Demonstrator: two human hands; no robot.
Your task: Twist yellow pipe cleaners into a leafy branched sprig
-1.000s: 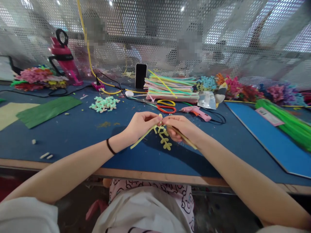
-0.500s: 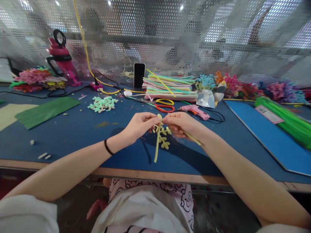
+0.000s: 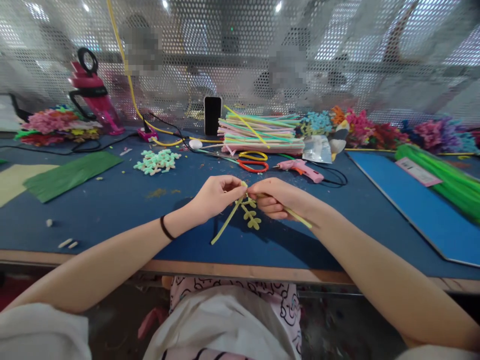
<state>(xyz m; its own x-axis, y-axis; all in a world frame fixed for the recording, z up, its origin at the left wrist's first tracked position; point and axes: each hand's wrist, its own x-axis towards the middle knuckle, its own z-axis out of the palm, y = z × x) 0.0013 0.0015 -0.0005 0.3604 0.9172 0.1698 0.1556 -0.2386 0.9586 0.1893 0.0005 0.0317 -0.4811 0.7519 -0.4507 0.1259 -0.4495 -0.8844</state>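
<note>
A pale yellow pipe cleaner is pinched near its bend by the thumb and finger of my left hand. One end slants down to the left. My right hand pinches it from the other side, fingertips close to the left ones, and a yellow length sticks out below its palm toward the wrist. The fingers hide the bend itself. Beneath the hands lie several small yellow flower-like pieces, partly covered by the fingers.
Red-handled scissors and a pink glue gun lie beyond my hands. Behind them are a pile of pastel pipe cleaners and a phone. Mint pieces lie left; a blue board and green pipe cleaners lie right.
The hanging end of the yellow pipe cleaner has swung from nearly straight down to slanting left. My hands stay close together, and my right hand has shifted slightly.
</note>
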